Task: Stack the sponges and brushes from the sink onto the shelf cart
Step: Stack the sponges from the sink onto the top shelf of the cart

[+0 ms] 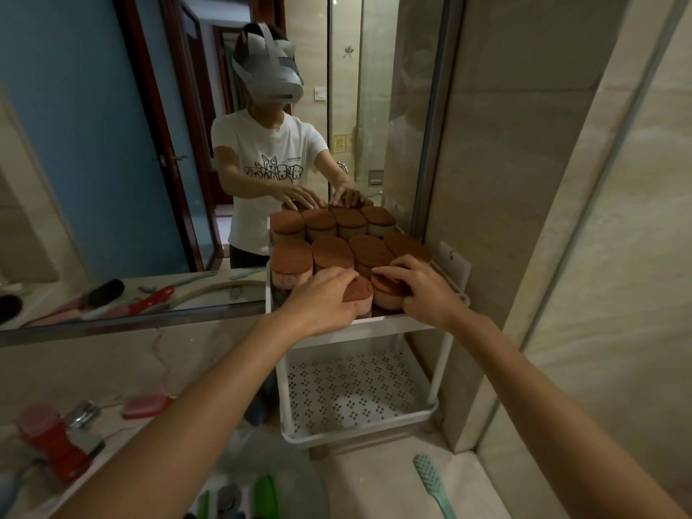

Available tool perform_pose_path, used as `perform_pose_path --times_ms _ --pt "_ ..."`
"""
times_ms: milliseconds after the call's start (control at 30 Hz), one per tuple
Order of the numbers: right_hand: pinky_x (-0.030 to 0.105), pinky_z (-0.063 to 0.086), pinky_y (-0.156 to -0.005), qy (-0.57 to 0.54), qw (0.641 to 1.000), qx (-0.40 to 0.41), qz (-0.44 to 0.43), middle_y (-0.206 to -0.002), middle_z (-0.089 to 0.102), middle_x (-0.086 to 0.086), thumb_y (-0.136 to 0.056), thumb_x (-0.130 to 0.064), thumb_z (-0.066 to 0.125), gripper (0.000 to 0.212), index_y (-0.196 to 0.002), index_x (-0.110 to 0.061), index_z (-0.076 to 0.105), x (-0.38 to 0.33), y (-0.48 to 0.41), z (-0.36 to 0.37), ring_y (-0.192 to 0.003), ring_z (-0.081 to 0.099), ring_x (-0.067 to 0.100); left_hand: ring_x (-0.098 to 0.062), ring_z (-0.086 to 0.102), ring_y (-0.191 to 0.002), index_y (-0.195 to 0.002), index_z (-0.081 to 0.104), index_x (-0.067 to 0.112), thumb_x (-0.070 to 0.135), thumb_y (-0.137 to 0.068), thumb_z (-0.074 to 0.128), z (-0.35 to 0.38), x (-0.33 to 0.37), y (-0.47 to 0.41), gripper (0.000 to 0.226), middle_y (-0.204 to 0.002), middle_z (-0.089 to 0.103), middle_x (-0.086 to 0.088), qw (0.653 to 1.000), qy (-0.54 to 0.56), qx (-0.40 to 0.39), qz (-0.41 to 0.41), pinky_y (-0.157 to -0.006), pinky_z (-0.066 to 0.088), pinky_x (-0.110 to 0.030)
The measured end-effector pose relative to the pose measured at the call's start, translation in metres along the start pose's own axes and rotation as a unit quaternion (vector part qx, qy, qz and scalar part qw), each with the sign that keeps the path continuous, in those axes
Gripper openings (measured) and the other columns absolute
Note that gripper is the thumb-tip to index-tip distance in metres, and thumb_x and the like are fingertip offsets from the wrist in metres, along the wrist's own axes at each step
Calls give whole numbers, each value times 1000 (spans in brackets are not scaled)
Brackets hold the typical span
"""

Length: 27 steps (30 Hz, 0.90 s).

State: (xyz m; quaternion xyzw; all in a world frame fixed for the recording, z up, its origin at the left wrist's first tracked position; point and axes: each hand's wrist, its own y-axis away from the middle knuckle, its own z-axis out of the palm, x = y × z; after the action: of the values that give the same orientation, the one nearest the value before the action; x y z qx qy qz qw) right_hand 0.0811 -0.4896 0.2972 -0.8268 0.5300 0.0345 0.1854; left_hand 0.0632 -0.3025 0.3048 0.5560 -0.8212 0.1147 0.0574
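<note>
Head view: hands (324, 299) (421, 290) seemingly grip front sponges (360, 292) beside mirror (93, 144).

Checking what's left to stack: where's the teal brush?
Head view, bottom edge, right of centre: the teal brush lies flat on the pale surface just in front of the shelf cart, near its lower tray, in neither hand.

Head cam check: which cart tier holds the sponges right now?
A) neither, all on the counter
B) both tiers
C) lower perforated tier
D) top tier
D: the brown-topped sponges stand packed in the shelf cart's top tier, with the left hand and right hand on the front ones; the lower perforated tier shows no sponges.
</note>
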Motion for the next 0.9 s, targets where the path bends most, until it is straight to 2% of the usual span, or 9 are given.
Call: perform_pose_path --times_ms 133,200,333,400,500,600,733,833,900 --pt "40 34 -100 44 996 73 6 -127 51 9 -78 -5 45 56 -130 -25 54 -1 3 12 -122 38 30 -15 12 -146 -147 23 20 22 -93 38 8 0 6 57 -157 19 0 998 -52 19 31 -119 7 -46" --pt "41 33 -94 59 992 112 21 -123 51 10 -78 -5 44 55 -128 -25 56 -2 7 20 -117 42 32 -15 15 -145 -147 23 21 20 -92 39 13 0 11 57 -156 20 -1 995 -74 51 40 -117 10 -43" --pt "46 39 -88 40 986 160 32 -113 61 13 -64 -8 40 60 -118 -20 65 -6 12 31 -103 54 38 -15 15 -144 -148 23 22 12 -91 40 21 2 16 60 -157 18 0 994 -66 81 45 -115 11 -36" --pt "48 38 -92 45 984 169 41 -111 63 11 -66 -15 39 56 -115 -21 66 -8 13 32 -102 56 38 -15 13 -145 -148 21 22 10 -92 39 22 3 16 61 -157 16 1 994 -62 77 37 -117 8 -36" --pt "49 23 -109 57 984 159 57 -117 63 7 -69 -25 42 55 -119 -23 63 -14 15 30 -109 53 35 -16 11 -145 -149 19 21 10 -92 38 23 5 15 60 -158 15 0 996 -56 68 27 -119 6 -38" --pt "48 14 -114 44 981 181 49 -116 63 5 -70 -27 43 52 -117 -20 65 -19 15 32 -113 52 31 -16 13 -145 -148 23 21 12 -93 38 22 7 17 58 -157 17 0 997 -32 71 19 -120 3 -39" --pt "45 19 -110 -7 958 285 -22 -106 64 10 -66 -23 40 44 -96 -11 69 -30 23 41 -110 45 20 -15 23 -142 -144 33 19 9 -94 37 11 10 28 51 -152 30 -1 989 46 143 -3 -119 -1 -37" --pt "48 37 -102 -72 942 320 -78 -108 61 17 -70 -12 44 34 -93 -4 68 -53 32 55 -109 45 24 -14 36 -131 -135 47 14 5 -93 38 6 4 51 43 -140 44 -2 963 119 237 -45 -115 17 -24" --pt "42 47 -91 -132 930 325 -109 -109 60 21 -71 -8 45 33 -94 -2 67 -76 40 70 -106 50 26 -13 44 -122 -127 54 11 3 -93 40 4 -2 75 38 -131 50 -3 943 156 280 -83 -99 25 -12"
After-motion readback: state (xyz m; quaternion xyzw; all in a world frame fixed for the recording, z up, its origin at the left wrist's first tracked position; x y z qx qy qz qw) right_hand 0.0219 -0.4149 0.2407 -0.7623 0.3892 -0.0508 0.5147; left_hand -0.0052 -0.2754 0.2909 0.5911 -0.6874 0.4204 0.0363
